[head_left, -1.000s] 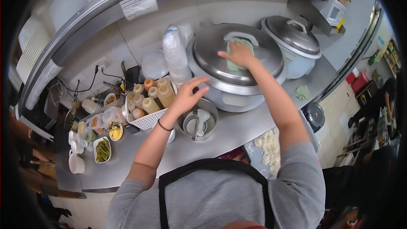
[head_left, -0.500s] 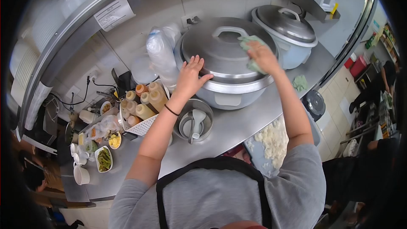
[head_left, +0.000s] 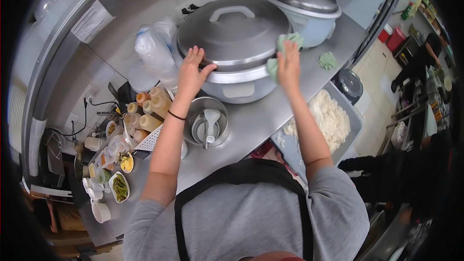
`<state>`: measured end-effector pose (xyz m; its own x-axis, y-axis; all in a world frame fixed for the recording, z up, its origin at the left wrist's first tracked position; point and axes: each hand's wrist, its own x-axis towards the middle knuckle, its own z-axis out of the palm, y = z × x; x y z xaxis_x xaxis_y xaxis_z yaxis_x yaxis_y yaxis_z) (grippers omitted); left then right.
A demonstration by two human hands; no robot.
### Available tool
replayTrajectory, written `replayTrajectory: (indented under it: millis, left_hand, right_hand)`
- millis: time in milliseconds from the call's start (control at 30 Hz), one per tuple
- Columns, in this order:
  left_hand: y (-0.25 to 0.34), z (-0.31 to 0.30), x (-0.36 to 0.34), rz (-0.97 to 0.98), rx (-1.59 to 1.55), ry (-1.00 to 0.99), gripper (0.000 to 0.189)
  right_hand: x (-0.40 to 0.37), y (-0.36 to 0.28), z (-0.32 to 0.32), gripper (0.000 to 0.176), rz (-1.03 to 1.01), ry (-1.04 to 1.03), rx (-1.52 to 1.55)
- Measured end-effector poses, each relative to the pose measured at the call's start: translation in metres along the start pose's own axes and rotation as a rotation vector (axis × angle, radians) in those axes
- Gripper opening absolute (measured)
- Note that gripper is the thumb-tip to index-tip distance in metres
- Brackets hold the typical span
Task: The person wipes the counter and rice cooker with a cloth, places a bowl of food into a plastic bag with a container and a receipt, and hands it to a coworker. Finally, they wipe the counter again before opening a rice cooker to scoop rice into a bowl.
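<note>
A large rice cooker (head_left: 263, 90) with a domed metal lid (head_left: 234, 31) stands on the steel counter in front of me. My left hand (head_left: 191, 73) rests with fingers spread on the lid's near left edge. At the right side of the lid's rim, my right hand (head_left: 289, 67) presses a green cloth (head_left: 291, 41) against the cooker. The cloth bunches up around its fingers. Close to my left forearm, a metal pot (head_left: 224, 133) holds a smaller pot and a white rice paddle (head_left: 211, 122).
A second cooker (head_left: 309, 23) stands behind on the right, near another green cloth (head_left: 327, 61). Squeeze bottles (head_left: 151, 122) fill a white basket at left, close to food bowls (head_left: 119, 187). Below the counter sits a tub of rice (head_left: 331, 116). Another person (head_left: 418, 60) is at far right.
My right hand has moved with the cloth from near the lid's handle down to its right rim. My left hand stays on the lid's edge. The camera view has shifted.
</note>
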<state>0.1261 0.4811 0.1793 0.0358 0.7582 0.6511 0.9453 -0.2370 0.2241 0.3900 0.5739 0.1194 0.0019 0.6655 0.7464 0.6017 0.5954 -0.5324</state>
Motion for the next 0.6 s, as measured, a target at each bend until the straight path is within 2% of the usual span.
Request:
replayTrajectory:
  millis: [33,100,167,200,267,333,400,467,500,567,600]
  left_hand:
    - [0.0,0.001,0.0,-0.007,-0.02,0.017,0.057]
    - [-0.004,0.005,-0.002,-0.012,-0.053,0.029,0.056]
    - [-0.004,0.006,-0.004,-0.015,-0.067,0.003,0.056]
    - [-0.002,0.005,-0.002,-0.028,-0.073,0.004,0.056]
    - [0.0,0.003,-0.001,-0.034,-0.067,-0.028,0.057]
    - [-0.001,0.004,-0.001,-0.039,-0.057,-0.039,0.056]
    - [0.002,0.003,-0.001,-0.037,-0.043,-0.047,0.056]
    - [0.004,0.001,0.0,-0.032,-0.029,-0.046,0.056]
    - [0.004,0.001,0.0,-0.027,-0.02,-0.053,0.056]
    - [0.003,0.001,0.001,-0.022,-0.007,-0.059,0.056]
    - [0.002,0.002,0.001,-0.016,-0.016,-0.054,0.056]
  right_hand:
    - [-0.02,-0.018,-0.002,0.042,-0.076,0.039,-0.034]
    - [-0.054,-0.043,-0.011,0.038,-0.166,-0.002,0.088]
    - [-0.09,-0.044,-0.014,0.033,-0.29,-0.062,0.199]
    - [-0.111,-0.037,-0.016,0.033,-0.272,-0.053,0.192]
    - [-0.153,-0.008,-0.012,0.031,0.162,-0.29,0.435]
    - [-0.162,0.049,0.0,0.029,0.861,-0.321,0.46]
    - [-0.143,0.084,0.01,0.037,0.798,0.111,0.367]
    - [-0.114,0.101,0.022,0.047,0.864,0.258,0.652]
    - [-0.104,0.11,0.04,0.047,0.869,0.255,0.658]
    - [-0.092,0.118,0.081,0.047,1.046,0.19,1.32]
    - [-0.088,0.113,0.092,0.047,1.048,0.189,1.325]
